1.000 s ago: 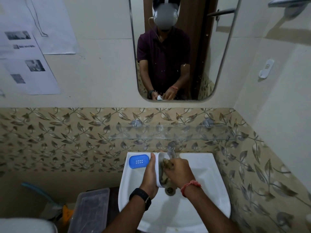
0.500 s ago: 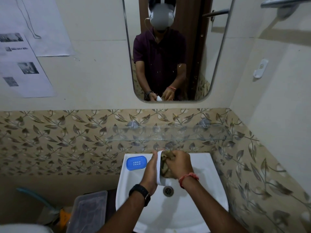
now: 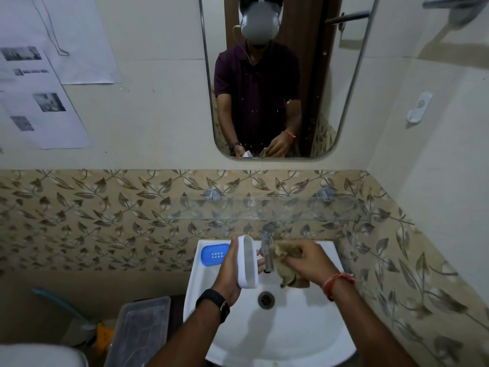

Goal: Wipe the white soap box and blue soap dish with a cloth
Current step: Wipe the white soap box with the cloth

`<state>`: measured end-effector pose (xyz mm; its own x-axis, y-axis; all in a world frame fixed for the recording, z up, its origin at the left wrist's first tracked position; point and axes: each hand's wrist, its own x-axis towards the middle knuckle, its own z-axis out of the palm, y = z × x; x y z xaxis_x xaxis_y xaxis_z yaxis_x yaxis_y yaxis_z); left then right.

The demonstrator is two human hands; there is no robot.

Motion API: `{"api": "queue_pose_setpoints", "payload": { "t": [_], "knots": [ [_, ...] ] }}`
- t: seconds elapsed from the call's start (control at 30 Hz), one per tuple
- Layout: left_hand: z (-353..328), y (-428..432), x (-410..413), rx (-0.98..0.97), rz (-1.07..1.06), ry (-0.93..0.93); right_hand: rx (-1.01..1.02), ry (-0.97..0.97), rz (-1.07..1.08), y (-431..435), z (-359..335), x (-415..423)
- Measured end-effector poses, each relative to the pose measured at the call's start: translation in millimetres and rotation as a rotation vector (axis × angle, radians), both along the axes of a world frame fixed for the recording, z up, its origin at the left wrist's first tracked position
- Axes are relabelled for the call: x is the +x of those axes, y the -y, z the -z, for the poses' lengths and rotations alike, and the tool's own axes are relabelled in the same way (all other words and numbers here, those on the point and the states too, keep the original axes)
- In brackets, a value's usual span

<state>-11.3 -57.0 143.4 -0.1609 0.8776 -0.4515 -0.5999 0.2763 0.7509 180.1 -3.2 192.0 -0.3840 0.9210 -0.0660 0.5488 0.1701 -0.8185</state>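
My left hand (image 3: 229,271) grips the white soap box (image 3: 247,262) upright over the basin, its hollow side turned to the right. My right hand (image 3: 308,262) holds a crumpled brown cloth (image 3: 285,263), which hangs just right of the tap and apart from the box. The blue soap dish (image 3: 214,254) lies flat on the back left corner of the white sink (image 3: 291,327), close behind my left hand.
A chrome tap (image 3: 267,249) stands between my two hands. A glass shelf (image 3: 264,209) runs along the wall above the sink, under a mirror (image 3: 280,75). A clear plastic tub (image 3: 140,332) sits on the floor left of the sink.
My right hand has drawn the cloth out of the soap box and moved right, past the tap. The left hand still holds the box, now with its inside showing.
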Motion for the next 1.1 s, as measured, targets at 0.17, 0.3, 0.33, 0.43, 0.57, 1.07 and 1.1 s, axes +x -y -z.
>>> {"api": "queue_pose_setpoints", "payload": {
  "t": [0.17, 0.3, 0.33, 0.43, 0.57, 1.07, 1.1],
  "knots": [
    [1, 2, 2, 0.058, 0.036, -0.068, 0.149, -0.194, 0.138, -4, -12, -16],
    [0, 0, 10, 0.056, 0.064, -0.078, 0.181, -0.159, 0.011, 15, -1, -39],
    [2, -3, 11, 0.051, 0.016, -0.067, 0.164, -0.164, -0.015, 21, 2, -42],
    [7, -7, 5, 0.020, -0.077, -0.039, 0.166, -0.211, -0.026, 37, 18, -49],
    [20, -12, -13, -0.090, -0.122, -0.053, 0.198, -0.214, -0.050, 65, 53, -44],
    [13, -13, 5, -0.040, -0.146, -0.167, 0.178, -0.270, 0.015, 57, 43, -39],
    [13, -17, 3, -0.063, -0.168, -0.191, 0.179, -0.269, 0.010, 65, 52, -33]
  ]
}}
